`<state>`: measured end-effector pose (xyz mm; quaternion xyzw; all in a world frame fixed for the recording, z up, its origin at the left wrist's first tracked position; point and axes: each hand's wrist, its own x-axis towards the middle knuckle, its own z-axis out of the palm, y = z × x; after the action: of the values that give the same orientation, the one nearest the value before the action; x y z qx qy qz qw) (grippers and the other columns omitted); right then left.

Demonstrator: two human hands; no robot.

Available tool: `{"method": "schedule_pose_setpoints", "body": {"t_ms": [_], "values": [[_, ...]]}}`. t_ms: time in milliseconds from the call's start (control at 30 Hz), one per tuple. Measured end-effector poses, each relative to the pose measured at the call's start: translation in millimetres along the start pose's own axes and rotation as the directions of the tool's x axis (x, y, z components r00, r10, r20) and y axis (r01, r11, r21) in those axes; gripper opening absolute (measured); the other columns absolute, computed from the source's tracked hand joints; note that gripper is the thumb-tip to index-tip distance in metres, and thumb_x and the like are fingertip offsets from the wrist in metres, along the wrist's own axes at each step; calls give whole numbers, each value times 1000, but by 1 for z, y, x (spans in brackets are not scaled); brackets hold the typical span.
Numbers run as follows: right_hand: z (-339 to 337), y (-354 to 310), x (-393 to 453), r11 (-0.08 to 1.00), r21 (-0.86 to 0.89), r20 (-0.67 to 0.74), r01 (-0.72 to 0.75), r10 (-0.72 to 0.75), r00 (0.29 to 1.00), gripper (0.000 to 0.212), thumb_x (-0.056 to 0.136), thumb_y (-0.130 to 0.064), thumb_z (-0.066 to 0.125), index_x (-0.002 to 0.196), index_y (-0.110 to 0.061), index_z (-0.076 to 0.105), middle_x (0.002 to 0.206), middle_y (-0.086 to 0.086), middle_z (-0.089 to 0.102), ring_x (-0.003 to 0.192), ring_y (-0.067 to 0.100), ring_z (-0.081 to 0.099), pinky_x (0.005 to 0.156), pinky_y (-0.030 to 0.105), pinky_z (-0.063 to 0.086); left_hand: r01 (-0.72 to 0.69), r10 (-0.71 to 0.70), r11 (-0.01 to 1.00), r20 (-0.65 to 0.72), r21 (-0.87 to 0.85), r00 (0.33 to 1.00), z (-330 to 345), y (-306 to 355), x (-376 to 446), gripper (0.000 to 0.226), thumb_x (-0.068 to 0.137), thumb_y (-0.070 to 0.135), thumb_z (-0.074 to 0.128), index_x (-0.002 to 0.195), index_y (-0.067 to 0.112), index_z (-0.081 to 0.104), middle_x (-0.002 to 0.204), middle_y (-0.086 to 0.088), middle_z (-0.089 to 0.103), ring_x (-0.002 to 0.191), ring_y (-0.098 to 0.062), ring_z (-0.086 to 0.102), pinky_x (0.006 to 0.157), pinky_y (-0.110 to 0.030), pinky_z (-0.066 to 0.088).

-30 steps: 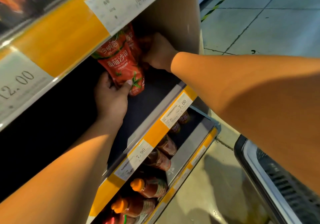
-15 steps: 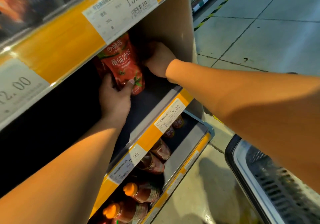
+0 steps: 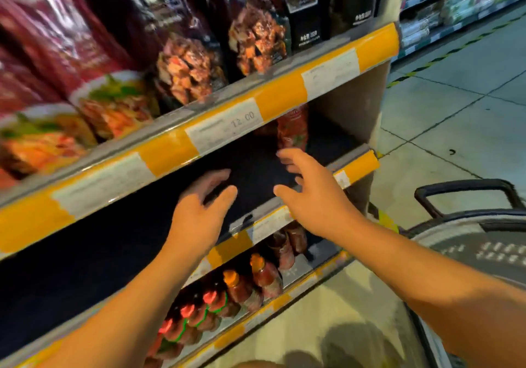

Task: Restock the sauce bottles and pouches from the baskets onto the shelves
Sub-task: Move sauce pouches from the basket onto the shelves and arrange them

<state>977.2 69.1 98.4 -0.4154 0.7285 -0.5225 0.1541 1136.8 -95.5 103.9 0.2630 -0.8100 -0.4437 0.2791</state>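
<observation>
Head view: we find the fingers [image 3: 225, 194] of the left hand [image 3: 199, 214] loosely spread and holding nothing, poised in front of the dark middle shelf [image 3: 256, 174]. The right hand [image 3: 310, 196] hangs beside it, fingers likewise splayed and empty, over the shelf's yellow front rail [image 3: 355, 168]. Motion blur softens both hands.

Just beyond the right fingertips, we note one red sauce pouch [image 3: 293, 128] standing at the shelf's far right end, near the side panel; we cannot tell whether it leans on anything. Below, sauce bottles [image 3: 242, 285] lie in a row on the lower shelf. A grey basket [image 3: 469, 242] with a black handle sits low on the right; its contents are not visible.

In our judgement, the chief risk is the unsupported pouch slumping or toppling forward, since soft pouches stand poorly alone. A hand brushing it during the next placement would cause the same.
</observation>
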Motion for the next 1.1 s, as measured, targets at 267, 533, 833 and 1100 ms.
{"method": "schedule_pose_setpoints", "body": {"t_ms": [267, 533, 833, 1100], "values": [[88, -83, -67, 965, -126, 311, 232, -183, 933, 57, 98, -32, 66, 151, -38, 44, 158, -19, 35, 143, 1, 37, 115, 26, 35, 36, -23, 984, -79, 173, 997, -136, 17, -164, 40, 92, 50, 62, 131, 46, 63, 141, 25, 56, 136, 2, 48, 114, -37, 41], [162, -165, -115, 899, -156, 546, 409, -267, 794, 50, 99, -41, 64, 147, -43, 48, 162, -27, 23, 148, 1, 31, 115, 25, 32, 145, -67, 958, -296, 249, 953, -237, 11, -302, 36, 97, 33, 67, 131, 44, 65, 144, 30, 53, 139, 6, 42, 112, -26, 38], [255, -251, -178, 857, -60, 694, 512, -333, 639, 47, 99, -39, 65, 144, -41, 53, 156, -27, 34, 141, -4, 36, 118, 29, 36, 355, -220, 929, -608, 108, 762, -327, -12, -464, 35, 96, 30, 68, 127, 46, 66, 136, 25, 60, 129, 1, 54, 104, -32, 44], [366, -297, -248, 869, 80, 810, 488, -342, 477, 40, 95, -35, 71, 134, -38, 61, 139, -20, 54, 127, 3, 51, 109, 33, 44, 525, -429, 838, -772, -146, 470, -357, -45, -602, 32, 93, 28, 74, 119, 47, 70, 129, 21, 66, 123, -4, 61, 107, -44, 49]]}}
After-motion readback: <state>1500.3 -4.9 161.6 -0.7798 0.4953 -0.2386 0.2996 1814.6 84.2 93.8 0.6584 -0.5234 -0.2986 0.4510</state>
